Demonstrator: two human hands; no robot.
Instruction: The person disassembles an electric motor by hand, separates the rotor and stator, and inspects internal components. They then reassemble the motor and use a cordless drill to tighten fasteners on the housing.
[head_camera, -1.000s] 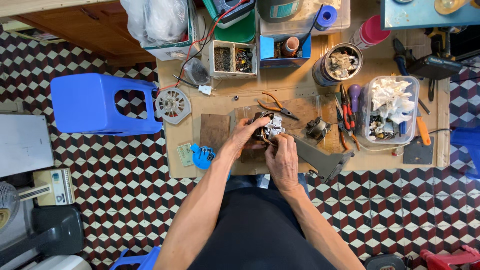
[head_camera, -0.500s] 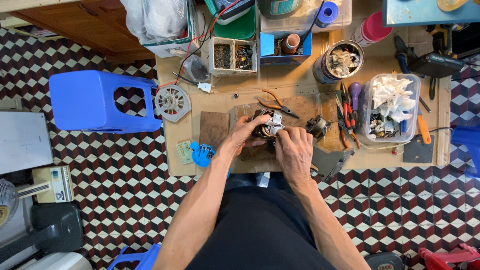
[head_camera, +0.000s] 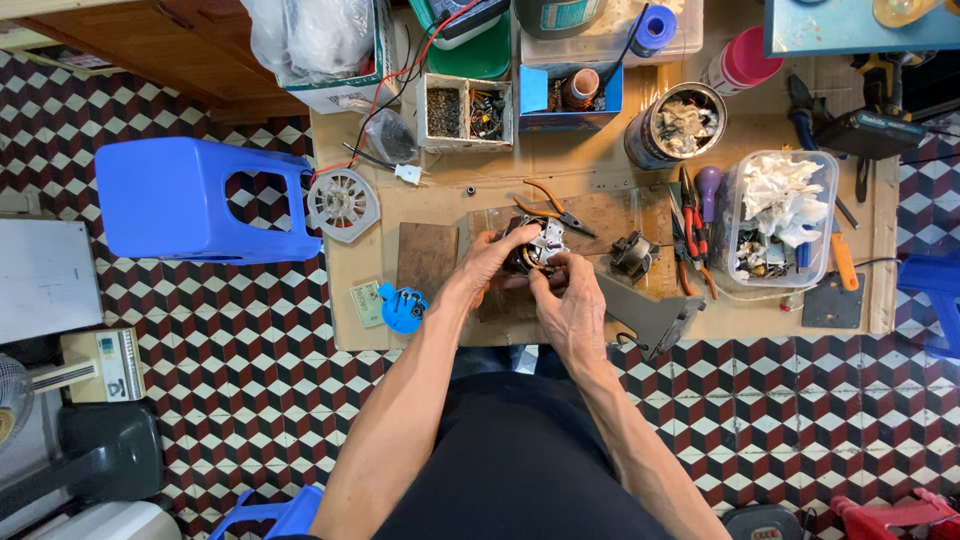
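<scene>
On the bench (head_camera: 600, 180), both hands stay on the small motor (head_camera: 535, 245) at its middle, just below the pliers (head_camera: 550, 205). The left hand (head_camera: 492, 262) still cups its left side. The right hand (head_camera: 570, 300) has slid back left, fingertips pinched on its front edge, so the fiddling continues in place.

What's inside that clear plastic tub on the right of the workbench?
The clear plastic tub holds crumpled white rags over small dark parts. Whatever lies beneath the rags is covered.
</scene>
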